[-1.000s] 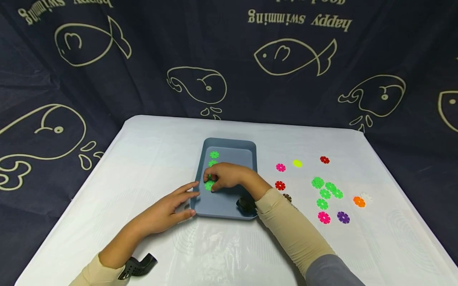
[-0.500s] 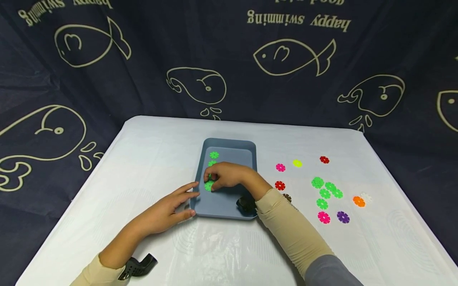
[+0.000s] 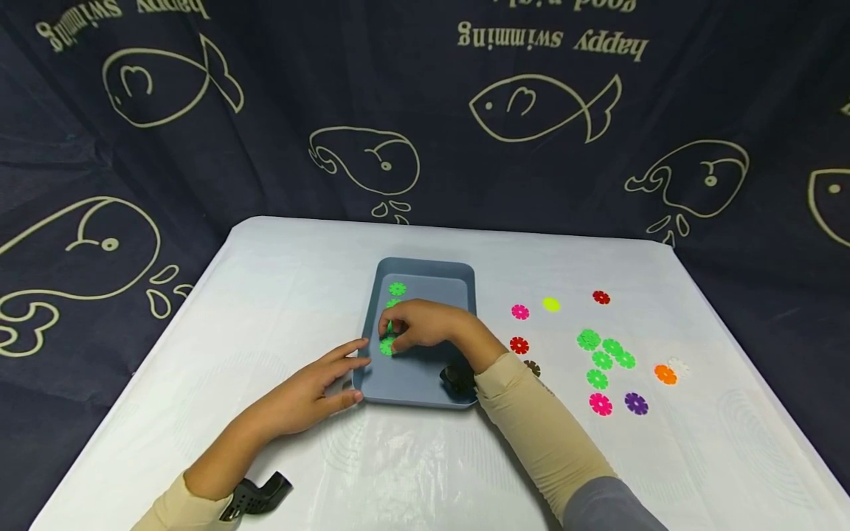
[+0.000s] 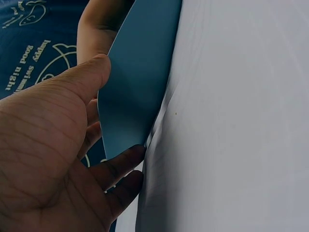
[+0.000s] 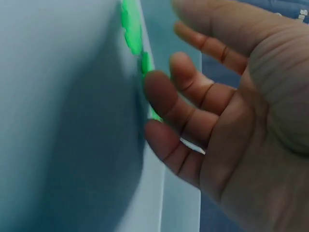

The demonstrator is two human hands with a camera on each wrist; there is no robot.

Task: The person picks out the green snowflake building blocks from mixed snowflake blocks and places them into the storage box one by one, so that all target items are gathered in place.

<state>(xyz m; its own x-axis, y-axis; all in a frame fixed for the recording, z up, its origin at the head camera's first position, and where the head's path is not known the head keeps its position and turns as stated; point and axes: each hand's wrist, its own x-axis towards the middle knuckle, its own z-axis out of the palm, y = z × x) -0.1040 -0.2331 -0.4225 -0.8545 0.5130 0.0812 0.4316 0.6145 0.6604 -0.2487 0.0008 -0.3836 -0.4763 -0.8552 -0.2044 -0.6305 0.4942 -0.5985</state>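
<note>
We judge the sorting partly done: at least three green discs lie in a column in the tray, while a green cluster lies on the table. Our right hand curls over the column; we cannot tell whether it pinches a disc. Our left hand, fingers extended, touches the tray. Other-coloured discs surround the cluster; our right sleeve partly hides the brown disc.

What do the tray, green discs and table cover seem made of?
Tray: probably rigid plastic, matte, from its even grey-blue colour and rounded corners.
Green discs: likely thin plastic, given their uniform bright colour and notched edges.
Table cover: possibly vinyl, slightly glossy, judging by its glare.
</note>
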